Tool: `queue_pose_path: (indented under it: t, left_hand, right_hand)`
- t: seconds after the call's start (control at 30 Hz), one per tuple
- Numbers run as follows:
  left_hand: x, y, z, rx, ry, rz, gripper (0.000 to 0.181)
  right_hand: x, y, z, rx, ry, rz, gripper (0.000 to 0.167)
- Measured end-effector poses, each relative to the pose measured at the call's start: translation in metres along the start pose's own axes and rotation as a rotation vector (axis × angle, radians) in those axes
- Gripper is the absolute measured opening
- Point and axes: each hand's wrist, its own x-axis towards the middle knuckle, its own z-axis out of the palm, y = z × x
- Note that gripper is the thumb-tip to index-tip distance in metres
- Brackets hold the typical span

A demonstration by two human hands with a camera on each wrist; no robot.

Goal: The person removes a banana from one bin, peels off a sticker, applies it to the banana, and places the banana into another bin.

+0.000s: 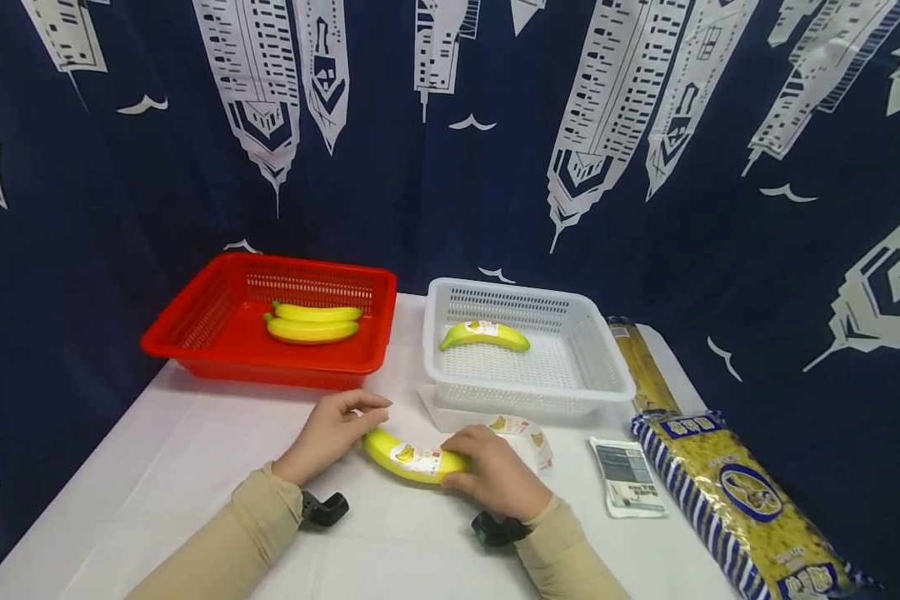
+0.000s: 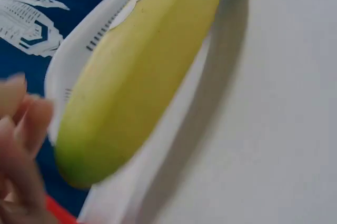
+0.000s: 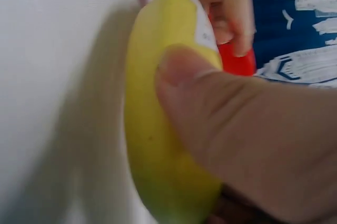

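Labelling looks nearly done: right grip (image 1: 497, 471) pinches stickered banana (image 1: 412, 461), left grip (image 1: 335, 433) loose; next likely needs lifting to white basket (image 1: 547, 397), 1 o'clock

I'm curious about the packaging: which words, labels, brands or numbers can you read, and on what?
None can be quoted with certainty.
Yellow-and-blue bag: lettering on blue panels, too blurred.
Small flat packet: print too small.
Long packet: marking too small.
Sticker on the held banana: banana picture, tiny marks, unreadable.
Label on the greenish banana in the white basket: likewise.
Sticker strip: likewise.
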Motion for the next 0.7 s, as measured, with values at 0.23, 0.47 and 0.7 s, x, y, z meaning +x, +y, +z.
queue_pose_path:
  t: [0.23, 0.47, 0.7]
  left_hand:
    - [0.027, 0.012, 0.020, -0.143, 0.147, -0.011, 0.017]
    - [0.054, 0.022, 0.053, -0.266, 0.181, -0.111, 0.023]
    - [0.064, 0.024, 0.070, -0.418, 0.134, -0.194, 0.029]
  right_hand:
    - [-0.031, -0.001, -0.035, -0.048, 0.042, 0.017, 0.038]
    - [-0.062, 0.013, -0.081, -0.109, 0.195, 0.057, 0.045]
    - [-0.056, 0.029, -0.122, -0.186, 0.255, 0.117, 0.045]
